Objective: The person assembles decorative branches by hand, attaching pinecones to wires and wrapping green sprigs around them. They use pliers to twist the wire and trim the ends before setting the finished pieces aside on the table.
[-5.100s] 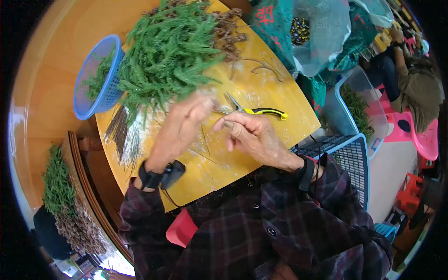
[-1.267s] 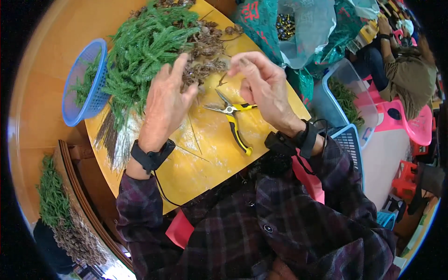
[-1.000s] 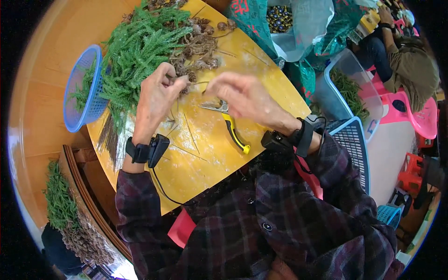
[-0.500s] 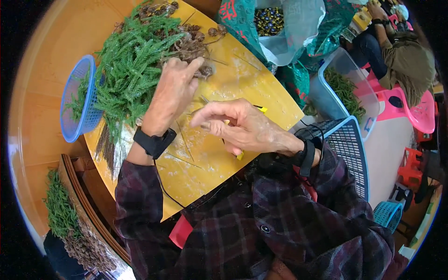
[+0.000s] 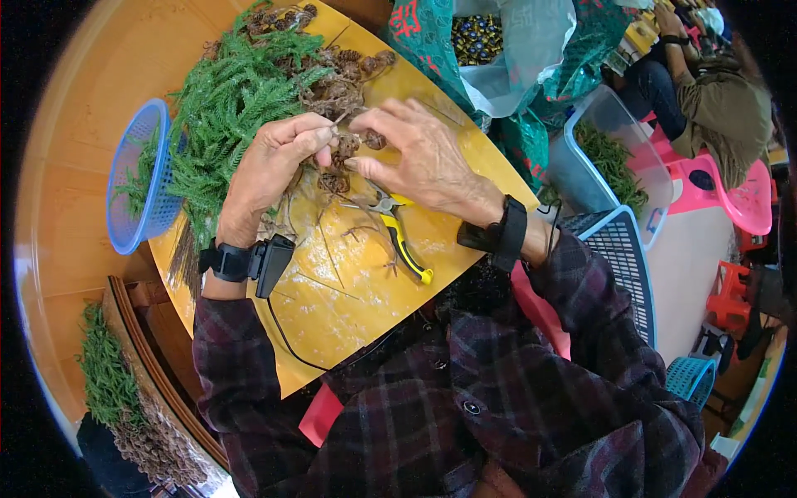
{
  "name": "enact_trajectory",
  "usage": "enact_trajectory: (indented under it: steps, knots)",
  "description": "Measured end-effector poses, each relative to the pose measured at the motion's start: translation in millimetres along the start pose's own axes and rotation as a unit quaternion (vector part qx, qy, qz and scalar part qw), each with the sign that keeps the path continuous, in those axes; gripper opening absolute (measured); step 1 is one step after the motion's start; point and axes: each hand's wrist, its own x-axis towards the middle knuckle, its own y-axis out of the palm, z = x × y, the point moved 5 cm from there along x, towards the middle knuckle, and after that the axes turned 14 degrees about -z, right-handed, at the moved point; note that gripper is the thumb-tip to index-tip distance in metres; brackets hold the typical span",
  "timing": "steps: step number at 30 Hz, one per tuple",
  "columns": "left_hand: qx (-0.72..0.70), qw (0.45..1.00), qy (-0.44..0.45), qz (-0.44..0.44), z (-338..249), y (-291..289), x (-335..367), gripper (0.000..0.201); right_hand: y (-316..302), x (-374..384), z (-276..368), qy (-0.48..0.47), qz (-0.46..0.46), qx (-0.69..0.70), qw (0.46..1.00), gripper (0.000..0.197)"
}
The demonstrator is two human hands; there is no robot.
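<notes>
A thin brown stem of pine cones [image 5: 344,148] is pinched between the thumb and forefinger of my left hand [image 5: 270,170], above the yellow board. My right hand [image 5: 423,158] curves around the same sprig from the other side, its forefinger at the stem and its thumb beside the cones. Its outer fingers are blurred. Below the hands, a pair of pliers [image 5: 400,241] with yellow and black handles lies on the board. Green artificial pine sprigs [image 5: 241,91] are heaped beside my left hand, with a tangle of brown pine cone stems [image 5: 336,87] beyond.
The yellow board [image 5: 324,332] carries white flecks and loose twigs. A blue basket [image 5: 137,236] stands left. Beyond the board's right edge are a green plastic bag [image 5: 432,50], a clear bin [image 5: 573,137] of greenery and a dark blue basket [image 5: 623,257]. A co-worker sits far right.
My left hand has drawn back slightly from the pile and lifted a pine cone sprig. My right hand has moved forward to meet it, uncovering the pliers.
</notes>
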Motion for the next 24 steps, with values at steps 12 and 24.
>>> enact_trajectory:
  steps: [12,24]
  knots:
    - [0.265,0.945,0.19,0.021,-25,25,-13,0.027,-3,1,18,0.11,0.164,-0.041,0.979,0.018]
    - [0.124,0.983,0.093,0.101,-48,20,-35,0.024,1,-3,17,0.151,0.286,0.095,0.941,0.02]
